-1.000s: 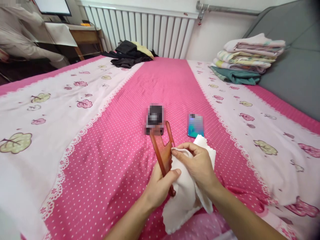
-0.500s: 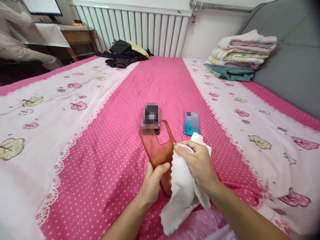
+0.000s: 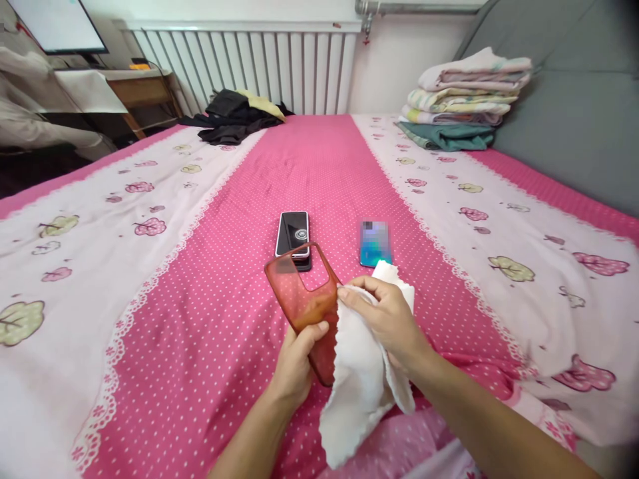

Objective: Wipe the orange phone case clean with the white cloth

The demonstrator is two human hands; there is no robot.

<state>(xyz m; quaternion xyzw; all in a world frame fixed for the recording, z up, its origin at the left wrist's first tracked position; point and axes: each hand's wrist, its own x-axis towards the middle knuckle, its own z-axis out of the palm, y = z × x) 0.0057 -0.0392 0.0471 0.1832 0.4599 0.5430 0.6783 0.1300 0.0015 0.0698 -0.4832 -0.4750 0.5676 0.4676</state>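
My left hand (image 3: 296,361) grips the lower end of a translucent red phone case (image 3: 303,298), held up over the bed with its broad face towards me. My right hand (image 3: 387,318) pinches a white cloth (image 3: 360,382) against the case's right edge; the cloth hangs down below both hands. Just beyond the case, a black phone (image 3: 293,233) lies flat on the pink dotted bedsheet (image 3: 224,279). To its right lies a second phone (image 3: 375,243) with a blue-green face.
A pile of dark clothes (image 3: 232,116) lies at the far end of the bed by a white radiator (image 3: 249,63). Folded blankets (image 3: 462,96) are stacked at the far right against a grey headboard (image 3: 574,100). A desk with a monitor (image 3: 57,23) stands at the far left.
The red case has turned from edge-on to showing its broad face. The cloth stays pressed on its right edge. My view has shifted slightly, so the bed's far end sits lower and more leftward.
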